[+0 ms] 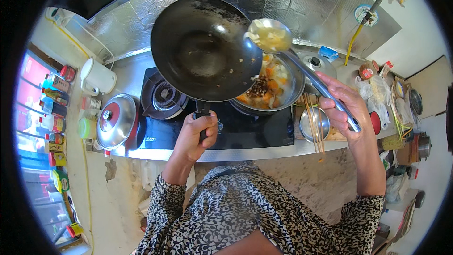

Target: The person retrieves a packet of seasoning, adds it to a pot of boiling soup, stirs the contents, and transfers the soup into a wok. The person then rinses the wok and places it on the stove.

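My left hand point(198, 136) is wrapped round the handle of a black wok point(200, 49), raised and tilted over the stove. A few small bits cling to the wok's dark inside. My right hand point(343, 104) grips a metal ladle point(311, 73); its bowl is filled with yellowish broth and pale pieces. The bowl hangs beside the wok's right rim, above a metal pot point(298, 89). Inside the pot is a soup point(273, 82) with orange and pale chunks and a dark brown patch of seasoning. The wok hides part of the pot's left side.
A bare gas burner point(165, 95) sits left on the black cooktop point(219, 137). Farther left are a lidded pot point(115, 120) and a white jug point(98, 76). Chopsticks point(315, 123) lie across a metal bowl point(306, 125) at right, near another lidded pot point(321, 66) and plastic bags point(377, 92).
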`<action>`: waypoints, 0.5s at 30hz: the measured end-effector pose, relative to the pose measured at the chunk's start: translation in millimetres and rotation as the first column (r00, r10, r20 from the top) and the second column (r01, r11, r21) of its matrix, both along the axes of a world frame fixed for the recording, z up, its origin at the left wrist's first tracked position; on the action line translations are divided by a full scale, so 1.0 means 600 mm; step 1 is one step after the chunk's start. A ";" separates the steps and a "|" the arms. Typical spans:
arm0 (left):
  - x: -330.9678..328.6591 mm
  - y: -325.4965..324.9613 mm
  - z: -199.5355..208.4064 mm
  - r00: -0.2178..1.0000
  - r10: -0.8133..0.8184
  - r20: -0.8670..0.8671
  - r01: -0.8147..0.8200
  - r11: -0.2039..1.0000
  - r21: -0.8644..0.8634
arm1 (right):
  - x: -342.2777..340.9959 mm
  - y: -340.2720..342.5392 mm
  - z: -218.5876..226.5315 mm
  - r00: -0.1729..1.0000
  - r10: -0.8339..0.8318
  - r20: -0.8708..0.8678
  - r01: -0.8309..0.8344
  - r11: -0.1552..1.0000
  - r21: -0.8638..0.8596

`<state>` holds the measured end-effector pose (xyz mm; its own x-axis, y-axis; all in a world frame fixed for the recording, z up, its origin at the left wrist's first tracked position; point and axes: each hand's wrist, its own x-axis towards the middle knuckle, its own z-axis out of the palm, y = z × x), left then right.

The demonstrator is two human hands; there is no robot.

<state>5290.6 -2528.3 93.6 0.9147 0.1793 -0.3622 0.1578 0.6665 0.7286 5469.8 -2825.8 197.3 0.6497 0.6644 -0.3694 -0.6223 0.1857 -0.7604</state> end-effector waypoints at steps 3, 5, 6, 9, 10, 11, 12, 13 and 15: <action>0.007 -0.018 0.005 0.999 -0.039 -0.009 0.038 0.992 -0.122 | 0.003 0.031 0.006 0.999 0.040 -0.018 -0.040 0.999 -0.001; 0.006 -0.020 0.005 0.997 -0.076 0.013 0.077 0.975 -0.211 | 0.006 0.059 0.002 0.998 0.067 -0.021 -0.068 0.997 -0.033; 0.004 -0.021 0.005 0.996 -0.088 0.016 0.089 0.969 -0.231 | 0.008 0.076 -0.009 0.997 0.082 -0.013 -0.082 0.995 -0.058; 0.007 -0.032 0.006 0.988 -0.147 0.040 0.152 0.946 -0.287 | 0.002 0.111 -0.021 0.992 0.105 0.066 -0.091 0.979 -0.182; 0.006 -0.033 0.008 0.988 -0.150 0.031 0.153 0.946 -0.285 | 0.001 0.122 -0.024 0.988 0.120 0.099 -0.094 0.969 -0.229; 0.004 -0.034 0.011 0.988 -0.153 0.022 0.153 0.946 -0.284 | 0.002 0.131 -0.027 0.979 0.165 0.116 -0.132 0.959 -0.252; 0.003 -0.034 0.012 0.988 -0.157 0.014 0.154 0.947 -0.282 | 0.002 0.141 -0.029 0.970 0.192 0.151 -0.145 0.950 -0.276; 0.001 -0.033 0.011 0.987 -0.157 0.016 0.155 0.947 -0.282 | 0.002 0.151 -0.031 0.958 0.218 0.185 -0.156 0.941 -0.300; -0.002 -0.031 0.009 0.987 -0.158 0.022 0.158 0.946 -0.283 | 0.001 0.167 -0.031 0.924 0.282 0.257 -0.181 0.917 -0.355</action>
<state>5289.5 -2547.1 99.2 0.9225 -0.0773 -0.3782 0.2786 0.8116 0.5136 5470.3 -2725.3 178.6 0.6043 0.6885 -0.4010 -0.3537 -0.2192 -0.9093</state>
